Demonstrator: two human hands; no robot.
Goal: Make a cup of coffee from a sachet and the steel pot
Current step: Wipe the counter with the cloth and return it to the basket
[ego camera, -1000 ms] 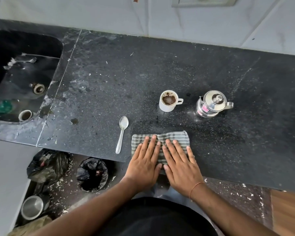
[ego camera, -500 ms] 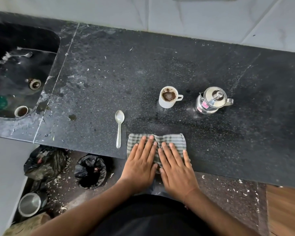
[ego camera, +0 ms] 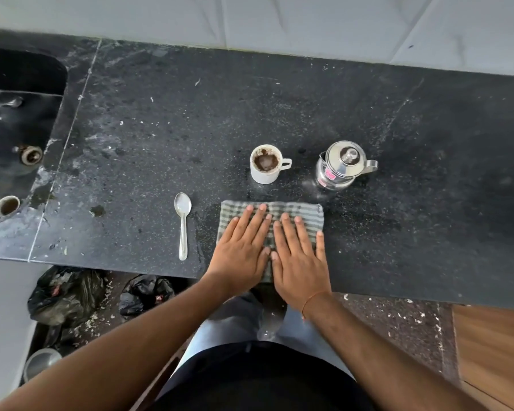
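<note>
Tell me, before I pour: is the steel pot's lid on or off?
On. The steel pot stands upright with its knobbed lid seated on top.

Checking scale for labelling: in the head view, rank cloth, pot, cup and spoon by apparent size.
1. cloth, partly under hands
2. pot
3. cup
4. spoon, longer than the cup but thin; unsure
</note>
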